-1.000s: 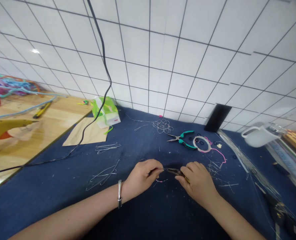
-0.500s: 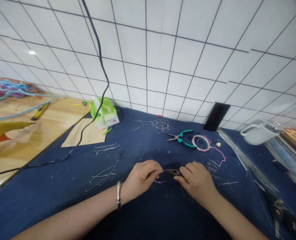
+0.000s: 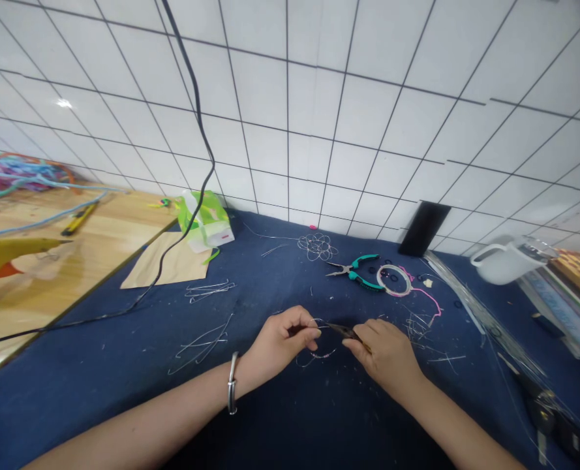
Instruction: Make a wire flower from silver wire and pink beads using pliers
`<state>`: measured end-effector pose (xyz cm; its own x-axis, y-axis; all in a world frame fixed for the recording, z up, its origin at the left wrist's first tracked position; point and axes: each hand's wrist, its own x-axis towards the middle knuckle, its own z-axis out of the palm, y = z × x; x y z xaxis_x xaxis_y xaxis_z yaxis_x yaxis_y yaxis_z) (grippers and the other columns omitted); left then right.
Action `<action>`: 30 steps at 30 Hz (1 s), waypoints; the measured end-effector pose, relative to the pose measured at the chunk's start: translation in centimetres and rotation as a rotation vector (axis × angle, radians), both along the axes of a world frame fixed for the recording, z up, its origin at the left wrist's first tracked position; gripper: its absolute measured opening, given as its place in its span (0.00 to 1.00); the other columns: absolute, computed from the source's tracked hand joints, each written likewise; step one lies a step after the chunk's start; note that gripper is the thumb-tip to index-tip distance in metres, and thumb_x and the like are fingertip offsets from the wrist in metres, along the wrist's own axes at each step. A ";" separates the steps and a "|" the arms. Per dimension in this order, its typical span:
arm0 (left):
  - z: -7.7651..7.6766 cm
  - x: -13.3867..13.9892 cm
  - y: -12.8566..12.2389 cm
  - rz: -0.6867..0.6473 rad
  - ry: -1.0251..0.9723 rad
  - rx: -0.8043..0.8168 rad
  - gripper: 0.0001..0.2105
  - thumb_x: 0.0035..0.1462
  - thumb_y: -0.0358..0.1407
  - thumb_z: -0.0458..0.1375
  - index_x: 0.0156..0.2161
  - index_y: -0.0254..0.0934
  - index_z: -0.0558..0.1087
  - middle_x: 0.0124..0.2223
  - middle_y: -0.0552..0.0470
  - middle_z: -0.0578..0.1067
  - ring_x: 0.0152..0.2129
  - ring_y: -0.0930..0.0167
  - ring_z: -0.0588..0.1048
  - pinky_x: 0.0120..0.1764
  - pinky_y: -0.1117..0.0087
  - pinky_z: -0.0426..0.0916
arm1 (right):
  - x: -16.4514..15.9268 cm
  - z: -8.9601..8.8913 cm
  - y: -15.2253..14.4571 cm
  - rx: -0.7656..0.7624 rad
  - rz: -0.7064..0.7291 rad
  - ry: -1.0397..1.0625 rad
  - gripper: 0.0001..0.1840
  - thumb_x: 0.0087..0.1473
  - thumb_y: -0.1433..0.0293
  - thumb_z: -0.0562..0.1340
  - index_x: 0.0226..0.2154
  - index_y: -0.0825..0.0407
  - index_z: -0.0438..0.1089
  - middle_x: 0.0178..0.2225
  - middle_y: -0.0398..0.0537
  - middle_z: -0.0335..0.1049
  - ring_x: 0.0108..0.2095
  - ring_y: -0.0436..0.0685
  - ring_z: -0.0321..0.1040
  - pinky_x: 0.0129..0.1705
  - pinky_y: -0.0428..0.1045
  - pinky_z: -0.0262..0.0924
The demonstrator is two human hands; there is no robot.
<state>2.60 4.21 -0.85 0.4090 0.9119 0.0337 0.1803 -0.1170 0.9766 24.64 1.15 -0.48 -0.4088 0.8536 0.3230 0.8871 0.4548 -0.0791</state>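
Between thumb and fingers, my left hand (image 3: 290, 336) pinches a thin silver wire piece (image 3: 323, 356) bent into loops, with small pink beads on its lower curve. My right hand (image 3: 385, 349) is wrapped round a pair of dark pliers (image 3: 342, 331); their narrow jaws point left at the wire near my left fingertips. Whether the jaws touch the wire I cannot tell. The plier handles are mostly hidden in my palm. Beyond my hands lies a flower-shaped wire piece (image 3: 318, 247), and teal-handled pliers (image 3: 361, 271) rest open beside it.
Bent wires (image 3: 204, 343) lie left of my hands, short wire scraps (image 3: 419, 326) to the right. A white ring with pink cord (image 3: 394, 281), a white mug (image 3: 500, 262) and a black block (image 3: 424, 228) stand farther back. A black cable (image 3: 160, 261) crosses the left; a yellow glue gun (image 3: 6, 261) lies there.
The pliers' jaws have drawn slightly right, away from my left fingertips. My left fingers have loosened a little and more of the looped, beaded wire shows below them.
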 end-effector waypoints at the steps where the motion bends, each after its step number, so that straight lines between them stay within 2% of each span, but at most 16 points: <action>1: -0.1 0.0 0.0 0.001 -0.033 -0.043 0.05 0.54 0.34 0.55 0.30 0.33 0.67 0.24 0.54 0.73 0.21 0.76 0.71 0.25 0.76 0.63 | 0.0 0.0 0.0 -0.003 -0.004 0.010 0.20 0.57 0.58 0.50 0.25 0.52 0.67 0.21 0.44 0.61 0.26 0.50 0.59 0.32 0.46 0.50; 7: 0.1 0.1 0.2 -0.053 -0.124 -0.195 0.04 0.54 0.33 0.54 0.33 0.33 0.68 0.23 0.54 0.73 0.20 0.76 0.71 0.27 0.75 0.63 | 0.1 -0.2 0.0 -0.066 -0.006 0.040 0.20 0.57 0.58 0.50 0.26 0.52 0.68 0.22 0.45 0.63 0.27 0.51 0.59 0.32 0.46 0.50; 19: 0.2 0.1 0.1 -0.023 -0.150 -0.190 0.06 0.55 0.34 0.53 0.31 0.32 0.67 0.24 0.55 0.71 0.20 0.77 0.70 0.26 0.75 0.66 | -0.1 0.4 -0.1 -0.215 -0.042 0.144 0.18 0.58 0.60 0.50 0.23 0.52 0.63 0.21 0.42 0.61 0.24 0.49 0.58 0.28 0.45 0.50; 23: 0.1 -0.1 0.3 0.010 -0.063 -0.032 0.06 0.56 0.34 0.52 0.31 0.33 0.68 0.23 0.56 0.70 0.19 0.77 0.69 0.24 0.76 0.64 | 0.0 0.2 0.1 -0.158 -0.022 0.104 0.17 0.57 0.59 0.50 0.27 0.51 0.66 0.24 0.44 0.62 0.28 0.51 0.59 0.31 0.46 0.51; 28: -0.2 -0.4 0.1 0.031 0.104 0.387 0.06 0.55 0.30 0.51 0.32 0.35 0.70 0.27 0.52 0.72 0.24 0.75 0.70 0.29 0.74 0.65 | -0.1 0.1 0.2 -0.062 -0.010 0.054 0.18 0.56 0.57 0.51 0.29 0.53 0.67 0.27 0.48 0.62 0.31 0.54 0.58 0.35 0.49 0.49; 30: -0.3 -0.5 0.0 0.010 0.137 0.496 0.06 0.55 0.28 0.51 0.33 0.36 0.70 0.29 0.51 0.72 0.26 0.74 0.70 0.31 0.74 0.65 | -0.1 0.1 0.1 -0.043 -0.011 0.046 0.19 0.56 0.57 0.51 0.30 0.53 0.67 0.28 0.49 0.62 0.32 0.54 0.57 0.35 0.50 0.49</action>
<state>2.08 4.24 -1.20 0.4314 0.8037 0.4097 0.3061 -0.5576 0.7716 24.57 1.29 -0.35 -0.3847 0.8715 0.3041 0.8870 0.4402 -0.1394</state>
